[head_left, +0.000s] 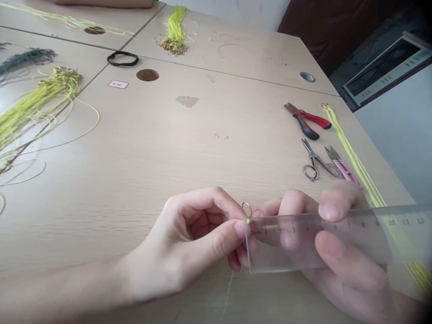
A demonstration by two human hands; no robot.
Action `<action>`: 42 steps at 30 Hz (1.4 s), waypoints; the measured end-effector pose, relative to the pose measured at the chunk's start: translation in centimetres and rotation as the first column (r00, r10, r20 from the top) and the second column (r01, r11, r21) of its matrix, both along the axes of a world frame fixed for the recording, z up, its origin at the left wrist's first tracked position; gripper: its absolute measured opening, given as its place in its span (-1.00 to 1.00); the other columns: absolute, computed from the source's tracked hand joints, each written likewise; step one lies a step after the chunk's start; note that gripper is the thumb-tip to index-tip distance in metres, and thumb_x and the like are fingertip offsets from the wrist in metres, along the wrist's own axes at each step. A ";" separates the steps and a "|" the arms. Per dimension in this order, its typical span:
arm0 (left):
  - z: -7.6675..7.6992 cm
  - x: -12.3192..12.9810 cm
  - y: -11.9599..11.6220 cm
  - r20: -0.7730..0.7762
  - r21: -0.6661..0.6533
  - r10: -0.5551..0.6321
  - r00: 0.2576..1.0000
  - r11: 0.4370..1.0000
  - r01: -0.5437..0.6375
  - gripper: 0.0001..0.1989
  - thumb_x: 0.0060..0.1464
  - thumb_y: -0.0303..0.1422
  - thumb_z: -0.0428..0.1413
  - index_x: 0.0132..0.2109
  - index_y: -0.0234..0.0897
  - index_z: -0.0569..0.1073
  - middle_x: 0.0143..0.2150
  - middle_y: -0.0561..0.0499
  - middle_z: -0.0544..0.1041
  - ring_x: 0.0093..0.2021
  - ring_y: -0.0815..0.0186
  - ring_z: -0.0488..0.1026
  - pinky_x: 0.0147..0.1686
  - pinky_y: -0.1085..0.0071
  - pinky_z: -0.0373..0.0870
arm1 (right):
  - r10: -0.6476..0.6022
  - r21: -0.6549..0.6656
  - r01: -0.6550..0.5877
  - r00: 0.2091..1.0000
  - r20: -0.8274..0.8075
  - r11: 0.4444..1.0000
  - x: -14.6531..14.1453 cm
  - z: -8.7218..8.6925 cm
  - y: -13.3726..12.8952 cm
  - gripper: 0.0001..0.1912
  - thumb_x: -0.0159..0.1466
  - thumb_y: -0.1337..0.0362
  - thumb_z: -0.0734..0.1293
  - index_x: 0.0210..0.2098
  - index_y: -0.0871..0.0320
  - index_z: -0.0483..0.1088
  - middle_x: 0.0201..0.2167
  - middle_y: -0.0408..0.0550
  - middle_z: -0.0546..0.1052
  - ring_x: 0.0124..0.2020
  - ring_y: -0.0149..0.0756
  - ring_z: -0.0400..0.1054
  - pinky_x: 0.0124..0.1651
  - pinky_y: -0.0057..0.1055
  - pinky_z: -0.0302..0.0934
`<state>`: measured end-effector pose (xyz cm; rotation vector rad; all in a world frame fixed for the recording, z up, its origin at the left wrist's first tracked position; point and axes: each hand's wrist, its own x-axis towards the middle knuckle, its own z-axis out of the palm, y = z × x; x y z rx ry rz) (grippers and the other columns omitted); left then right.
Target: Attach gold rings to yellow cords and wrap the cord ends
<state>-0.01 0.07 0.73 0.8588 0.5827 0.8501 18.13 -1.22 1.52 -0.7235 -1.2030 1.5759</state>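
The left hand (pixel 199 243) is closed in a narrow pinch: thumb and index finger hold a small gold-coloured wire hook (pixel 247 209) with a yellow knot (pixel 249 221), just at the zero end of a clear plastic ruler (pixel 340 238). The right hand (pixel 337 252) holds this ruler between its fingers, which are partly seen through the plastic. Both hands are above the near part of the tabletop (pixel 141 148), and a thin yellow thread (pixel 228 294) hangs below the left hand.

Near the right edge of the tabletop lie red-and-black pliers (pixel 307 120), silver metal scissors (pixel 316 158), pink-handled snips (pixel 340 165) and a long bundle of yellow cords (pixel 357 162), which passes behind the ruler. A small round metal ring (pixel 307 77) lies near the far right corner.

At the left edge there is a big yellow cord bundle (pixel 37 101) beside a dark green bundle (pixel 29 60). A black loop band (pixel 122 58) lies near a red-bordered label (pixel 118 84), and another yellow tassel-like bundle (pixel 175 31) is close to the far edge.
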 end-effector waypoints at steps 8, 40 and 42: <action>0.0 -0.1 0.0 -0.021 -0.009 0.012 1.000 1.000 -0.013 -0.89 0.10 -0.45 0.11 -0.40 -0.35 0.41 -0.52 0.04 0.47 -0.51 0.46 0.44 -0.47 0.59 0.43 | -0.007 0.004 0.007 1.000 0.028 1.000 0.2 0.1 -0.1 -0.87 0.28 0.36 0.17 -0.28 -0.05 0.19 -0.46 -0.18 0.36 -0.15 -0.24 0.42 -0.14 -0.14 0.39; -0.2 -0.2 -0.2 -0.022 -0.011 0.004 1.000 1.000 -0.004 -0.89 0.12 -0.41 0.10 -0.38 -0.33 0.41 -0.50 0.05 0.46 -0.50 0.46 0.42 -0.47 0.58 0.43 | 0.015 -0.005 -0.015 0.998 0.059 1.000 0.3 0.2 -0.1 -0.89 0.29 0.33 0.18 -0.28 -0.06 0.19 -0.44 -0.19 0.38 -0.14 -0.24 0.42 -0.13 -0.12 0.37; -0.2 -0.2 -0.2 -0.022 -0.011 0.002 1.000 1.000 -0.002 -0.89 0.12 -0.42 0.10 -0.38 -0.32 0.41 -0.50 0.05 0.46 -0.51 0.46 0.42 -0.47 0.58 0.43 | 0.004 -0.006 -0.004 0.998 0.060 1.000 0.2 0.2 0.0 -0.88 0.28 0.34 0.18 -0.28 -0.07 0.20 -0.45 -0.19 0.38 -0.15 -0.24 0.42 -0.13 -0.12 0.38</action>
